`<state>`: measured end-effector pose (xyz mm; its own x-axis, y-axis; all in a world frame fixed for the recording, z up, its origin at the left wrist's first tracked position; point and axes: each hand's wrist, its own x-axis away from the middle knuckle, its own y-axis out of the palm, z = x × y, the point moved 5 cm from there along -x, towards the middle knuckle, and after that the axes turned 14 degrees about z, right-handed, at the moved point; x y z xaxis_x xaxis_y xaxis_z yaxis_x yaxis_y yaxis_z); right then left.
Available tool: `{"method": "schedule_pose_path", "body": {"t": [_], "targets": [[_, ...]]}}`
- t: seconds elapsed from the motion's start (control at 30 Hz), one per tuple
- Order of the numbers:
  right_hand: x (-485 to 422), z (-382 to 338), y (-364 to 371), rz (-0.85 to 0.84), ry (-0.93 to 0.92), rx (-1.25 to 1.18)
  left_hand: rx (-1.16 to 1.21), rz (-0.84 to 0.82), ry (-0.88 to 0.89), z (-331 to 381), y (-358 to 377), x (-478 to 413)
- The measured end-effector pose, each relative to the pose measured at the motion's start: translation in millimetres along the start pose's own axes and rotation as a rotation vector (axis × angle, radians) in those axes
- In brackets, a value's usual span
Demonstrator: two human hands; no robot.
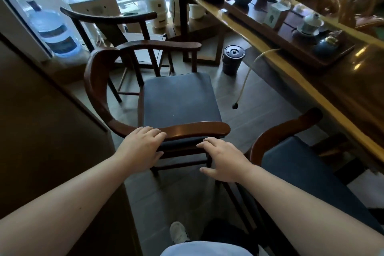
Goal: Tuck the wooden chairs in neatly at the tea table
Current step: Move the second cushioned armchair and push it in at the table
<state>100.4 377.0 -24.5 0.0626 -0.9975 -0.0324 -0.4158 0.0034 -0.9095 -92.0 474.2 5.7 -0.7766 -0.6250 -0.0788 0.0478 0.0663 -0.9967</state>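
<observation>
Resting on the near armrest of the middle wooden chair, left hand loosely cupped over it | right hand spread, gripping nothing, just below the armrest | chair on the floor, well apart from the desk | second chair at right, third chair beyond.
</observation>
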Motion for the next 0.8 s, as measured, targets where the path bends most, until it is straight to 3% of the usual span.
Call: {"method": "schedule_pose_path", "body": {"t": [0.2, 0.47, 0.67, 0.8], "targets": [[-66.6, 8.0, 24.1, -0.048, -0.03, 0.029, -0.07, -0.124, -0.009, -50.1, 24.4, -18.2], [-161.1, 9.7, 68.3, -0.135, -0.089, 0.023, -0.221, -0.359, 0.119, -105.5, 38.1, -34.3], [-203.9, -5.3, 101.7, -0.264, -0.117, 0.003, -0.248, -0.441, 0.095, -163.8, 42.3, -47.3], [-225.0, -14.5, 111.7, -0.282, -0.09, -0.009, -0.241, -0.493, 0.168, -202.8, 44.9, -58.2]]}}
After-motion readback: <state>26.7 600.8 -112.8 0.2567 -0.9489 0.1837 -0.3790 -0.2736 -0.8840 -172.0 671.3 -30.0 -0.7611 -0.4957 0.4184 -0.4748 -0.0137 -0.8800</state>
